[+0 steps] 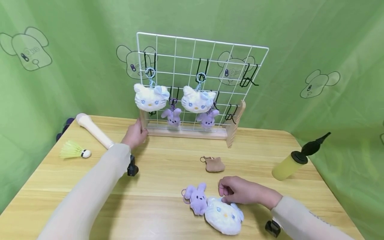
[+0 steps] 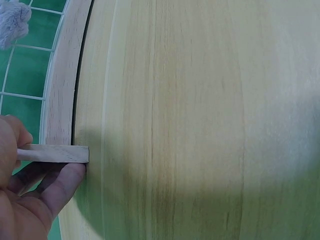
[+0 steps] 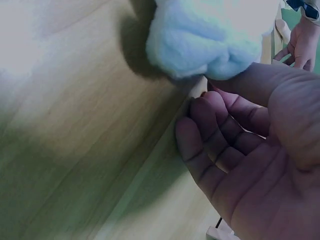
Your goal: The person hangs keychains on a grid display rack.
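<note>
- Work done, as far as I can see: on the rack (image 1: pixel 186 133), two white cat plushes (image 1: pixel 151 98) (image 1: pixel 198 100) hang from upper hooks, with two purple rabbit plushes (image 1: pixel 173 117) (image 1: pixel 207 121) lower down.
- Work left, by my judgement: three plushes lie unhung in front of the rack. The brown plush (image 1: pixel 215 165) is nearest to it; farther out, the loose rabbit (image 1: pixel 198 201) lies just beside the loose cat (image 1: pixel 223 217).
- Bare hooks: an upper hook (image 1: pixel 246 80) and a lower hook (image 1: pixel 230 117) at the rack's right end carry nothing, so I judge the hanging to be a little past halfway.
- Left arm: stretched forward to the rack's left end. My left hand (image 1: pixel 135 135) grips the wooden leg (image 2: pixel 55 153), thumb on one side and fingers on the other.
- Right arm: the forearm enters from the lower right, in front of the rack. My right hand (image 1: pixel 241 190) is at the loose cat's upper edge, fingers bent inward, thumb against the fur; whether they pinch anything I cannot tell.
</note>
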### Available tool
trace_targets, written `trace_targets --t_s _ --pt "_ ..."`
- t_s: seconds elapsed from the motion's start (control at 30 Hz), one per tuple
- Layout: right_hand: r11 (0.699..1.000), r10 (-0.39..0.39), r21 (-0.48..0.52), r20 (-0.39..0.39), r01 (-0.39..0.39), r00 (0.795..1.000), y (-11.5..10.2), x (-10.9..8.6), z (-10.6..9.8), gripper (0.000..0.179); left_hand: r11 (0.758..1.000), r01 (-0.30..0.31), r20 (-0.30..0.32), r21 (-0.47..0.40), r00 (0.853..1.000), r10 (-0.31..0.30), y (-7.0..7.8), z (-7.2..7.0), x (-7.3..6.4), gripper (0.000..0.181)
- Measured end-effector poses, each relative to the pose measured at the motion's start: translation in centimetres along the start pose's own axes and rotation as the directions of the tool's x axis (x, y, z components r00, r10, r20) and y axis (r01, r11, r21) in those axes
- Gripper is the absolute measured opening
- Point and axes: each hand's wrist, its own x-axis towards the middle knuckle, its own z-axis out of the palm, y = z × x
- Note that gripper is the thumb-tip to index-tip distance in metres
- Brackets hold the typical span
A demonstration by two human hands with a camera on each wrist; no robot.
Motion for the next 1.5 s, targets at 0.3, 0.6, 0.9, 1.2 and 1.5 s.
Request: trace_targets --t_s 0.3,0.6,0.9,1.2,1.5 --pt "0.999 -0.033 -0.012 -0.032 0.033 0.999 0.0 -0.3 0.2 0.011 1.0 -0.005 -0.002 0.008 1.0 0.005 -0.1 0.0 -0.1 0.062" --pt "0.991 -0.051 0.127 0.039 0.045 0.998 0.5 -0.7 0.0 0.022 1.0 -0.004 -0.003 0.01 1.0 0.004 -0.2 0.0 0.2 0.06" --pt "0.992 -0.026 0.124 0.111 0.013 0.994 0.0 -0.9 -0.1 0.037 1.0 -0.003 0.004 -0.003 1.0 0.003 -0.1 0.0 0.2 0.063" --pt "0.995 -0.095 0.015 0.1 0.094 0.99 -1.3 0.1 0.5 0.043 1.0 -0.005 0.007 -0.006 1.0 0.005 -0.1 -0.2 0.3 0.061" --pt "0.998 -0.07 0.004 0.076 0.069 0.995 -1.4 0.6 1.1 0.031 1.0 0.0 0.005 0.004 1.0 0.0 -0.2 0.0 0.3 0.061"
